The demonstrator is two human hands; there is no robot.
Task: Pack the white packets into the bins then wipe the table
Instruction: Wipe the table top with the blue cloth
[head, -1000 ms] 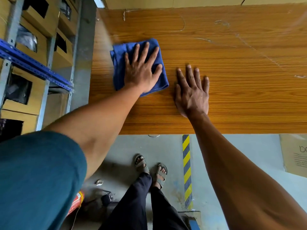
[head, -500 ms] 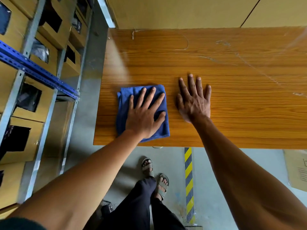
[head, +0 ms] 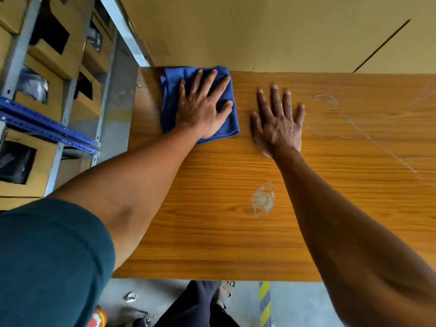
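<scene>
A folded blue cloth (head: 226,123) lies at the far left corner of the wooden table (head: 212,232), against the back wall. My left hand (head: 203,107) presses flat on the cloth with fingers spread. Just right of it, my right hand (head: 278,121) rests flat on the bare wood, fingers straight and spread. No white packets are on the table. Cardboard bins (head: 47,53) with dark openings sit in the shelf on the left.
A blue and grey metal shelf rack (head: 47,128) stands left of the table across a narrow gap. A pale smudge (head: 263,199) and thin streaks (head: 354,123) mark the wood. A yellow wall (head: 259,31) backs the table. My feet (head: 226,289) show below the near edge.
My left hand has pushed the blue cloth from near the front edge back to the far left corner. My right hand stays flat on the wood beside it.
</scene>
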